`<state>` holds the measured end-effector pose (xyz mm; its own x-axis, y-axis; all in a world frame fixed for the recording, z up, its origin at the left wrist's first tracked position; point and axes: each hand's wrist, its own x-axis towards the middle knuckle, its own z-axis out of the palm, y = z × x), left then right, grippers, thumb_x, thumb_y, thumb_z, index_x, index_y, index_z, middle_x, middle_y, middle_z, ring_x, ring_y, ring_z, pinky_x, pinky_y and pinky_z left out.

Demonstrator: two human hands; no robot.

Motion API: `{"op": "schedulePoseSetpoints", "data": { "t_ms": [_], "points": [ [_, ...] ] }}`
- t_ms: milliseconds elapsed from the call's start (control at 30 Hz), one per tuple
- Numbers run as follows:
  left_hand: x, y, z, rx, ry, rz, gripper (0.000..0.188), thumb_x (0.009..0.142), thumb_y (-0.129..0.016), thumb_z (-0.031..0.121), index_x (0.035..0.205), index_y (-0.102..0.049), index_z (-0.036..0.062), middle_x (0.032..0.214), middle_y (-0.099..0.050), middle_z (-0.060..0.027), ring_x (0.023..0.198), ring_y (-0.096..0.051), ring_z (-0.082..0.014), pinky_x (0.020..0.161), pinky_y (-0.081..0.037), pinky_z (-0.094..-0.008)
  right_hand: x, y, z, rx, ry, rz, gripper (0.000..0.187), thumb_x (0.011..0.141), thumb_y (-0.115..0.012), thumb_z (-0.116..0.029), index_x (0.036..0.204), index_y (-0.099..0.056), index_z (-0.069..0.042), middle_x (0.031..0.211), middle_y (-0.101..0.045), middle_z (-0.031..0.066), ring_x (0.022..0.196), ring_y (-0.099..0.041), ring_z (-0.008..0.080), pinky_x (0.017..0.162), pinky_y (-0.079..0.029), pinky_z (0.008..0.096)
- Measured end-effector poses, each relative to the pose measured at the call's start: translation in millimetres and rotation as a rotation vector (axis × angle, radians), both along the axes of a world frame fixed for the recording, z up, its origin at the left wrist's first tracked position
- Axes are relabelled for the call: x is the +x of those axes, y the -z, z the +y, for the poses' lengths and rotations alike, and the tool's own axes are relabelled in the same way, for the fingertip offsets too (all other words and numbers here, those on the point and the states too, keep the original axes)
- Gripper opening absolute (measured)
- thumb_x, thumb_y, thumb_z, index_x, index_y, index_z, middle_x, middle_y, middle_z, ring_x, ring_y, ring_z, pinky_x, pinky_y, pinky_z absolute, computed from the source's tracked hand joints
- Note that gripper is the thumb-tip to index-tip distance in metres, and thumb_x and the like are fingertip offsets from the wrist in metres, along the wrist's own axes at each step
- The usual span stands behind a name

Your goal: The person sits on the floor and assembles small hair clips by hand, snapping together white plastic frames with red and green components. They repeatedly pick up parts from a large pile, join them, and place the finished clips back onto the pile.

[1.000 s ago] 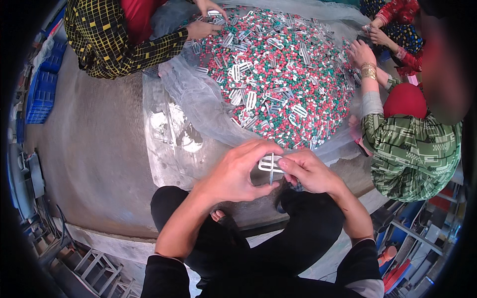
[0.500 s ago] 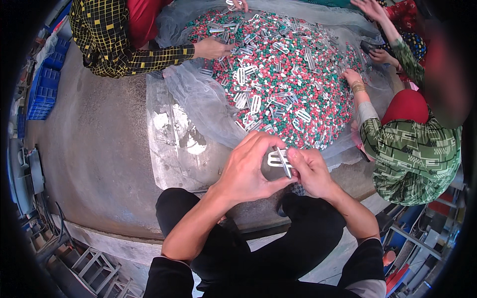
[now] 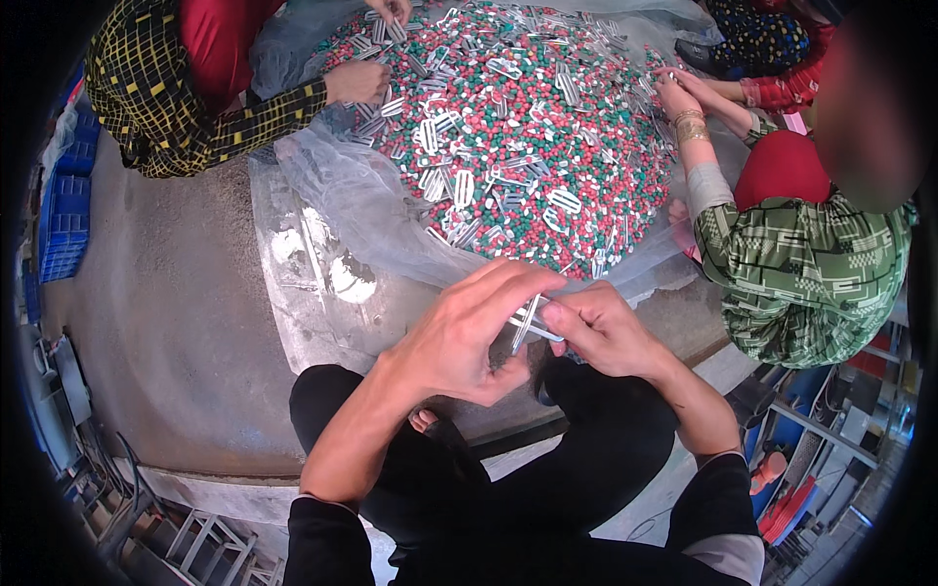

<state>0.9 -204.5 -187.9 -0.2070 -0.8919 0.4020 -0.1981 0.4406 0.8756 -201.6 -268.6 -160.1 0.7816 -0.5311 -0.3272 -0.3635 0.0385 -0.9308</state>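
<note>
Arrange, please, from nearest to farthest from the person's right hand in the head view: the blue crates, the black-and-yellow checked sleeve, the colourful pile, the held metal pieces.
From the right hand:
1. Held metal pieces: just left, between both hands.
2. Colourful pile: ahead, beyond the hands.
3. Checked sleeve: co-worker's, upper left.
4. Blue crates: far left.

Left forearm (image 3: pixel 342 459) slanting up and inward from lower edge, elbow bending outward. Right forearm (image 3: pixel 702 415) mirroring it from the other side, elbow also bending. Both hands meeting near centre, palms facing each other. Left hand (image 3: pixel 464 327) is forming a C, index finger (image 3: pixel 528 281) arching above, thumb (image 3: pixel 503 379) pressing from below. Right hand (image 3: pixel 608 332) is pinching, thumb (image 3: pixel 567 324) lying on top pointing left, fingers probably curling underneath, partly hidden.
</note>
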Motion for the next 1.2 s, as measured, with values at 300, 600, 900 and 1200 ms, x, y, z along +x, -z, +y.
{"op": "schedulePoseSetpoints", "data": {
  "t_ms": [300,600,900,1200],
  "points": [
    [-4,0,0,0.047,-0.004,-0.020,0.070,0.064,-0.083,0.004,0.128,-0.056,-0.0037,0.118,-0.064,-0.0174,0.102,-0.064,-0.0323,0.090,-0.051,-0.0405,-11,4,-5,-0.098,-0.010,0.105,0.044,0.106,-0.045,-0.032,0.076,-0.058,-0.003,0.060,-0.056,0.0037,0.054,-0.052,0.0109,0.052,-0.040,0.0323],
    [-9,8,20,0.056,-0.091,-0.053,0.083,0.067,-0.089,0.013,0.138,-0.050,-0.0047,0.127,-0.062,-0.0197,0.111,-0.063,-0.0340,0.093,-0.052,-0.0400,0,-5,3,-0.034,0.051,0.164,0.039,0.107,-0.041,-0.028,0.084,-0.055,0.000,0.062,-0.054,0.0093,0.054,-0.055,0.0175,0.055,-0.045,0.0342],
    [-12,0,28,0.048,-0.064,-0.007,0.090,0.066,-0.089,0.015,0.142,-0.045,-0.0060,0.133,-0.059,-0.0220,0.112,-0.063,-0.0354,0.095,-0.051,-0.0409,-2,-6,13,-0.118,0.050,0.079,0.036,0.106,-0.042,-0.024,0.086,-0.056,0.002,0.061,-0.055,0.0108,0.055,-0.056,0.0225,0.057,-0.045,0.0376],
    [-11,0,21,0.033,-0.023,-0.008,0.090,0.069,-0.086,0.013,0.145,-0.040,-0.0050,0.138,-0.055,-0.0208,0.113,-0.062,-0.0350,0.096,-0.050,-0.0409,-2,-2,7,-0.200,0.016,0.028,0.035,0.106,-0.042,-0.022,0.084,-0.055,0.002,0.062,-0.055,0.0118,0.055,-0.057,0.0240,0.055,-0.045,0.0386]
  ]
}}
